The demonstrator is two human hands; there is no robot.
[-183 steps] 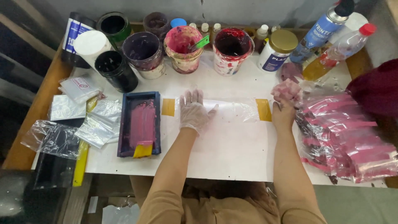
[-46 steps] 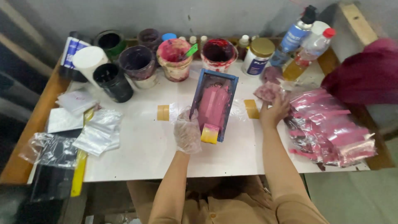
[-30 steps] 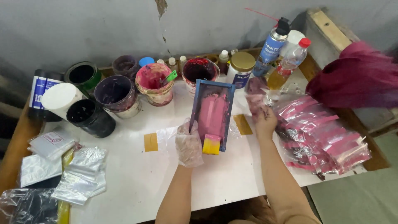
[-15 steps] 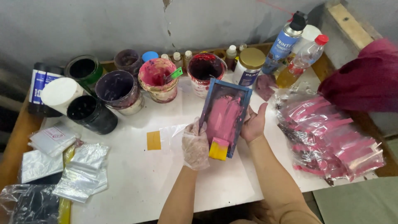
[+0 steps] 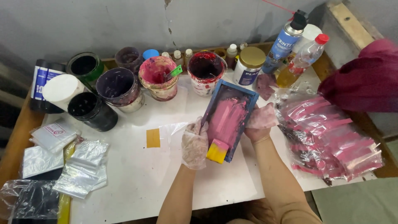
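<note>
Blurred maroon cloth [image 5: 365,81] cut off at right, clear bag [image 5: 25,203] cut off bottom-left

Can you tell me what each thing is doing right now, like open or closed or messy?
Blue-framed screen: gripped on both sides, smeared pink.
Left hand: clear glove on.
Right hand: on frame with pink-stained rag.
Yellow squeegee: resting at screen's near end.
Pink-smeared bucket: open.
Red-stained bucket: open.
Black tub: open.
Gold-lidded jar: closed.
Red-capped bottle: capped.
Pink-printed bags: piled.
</note>
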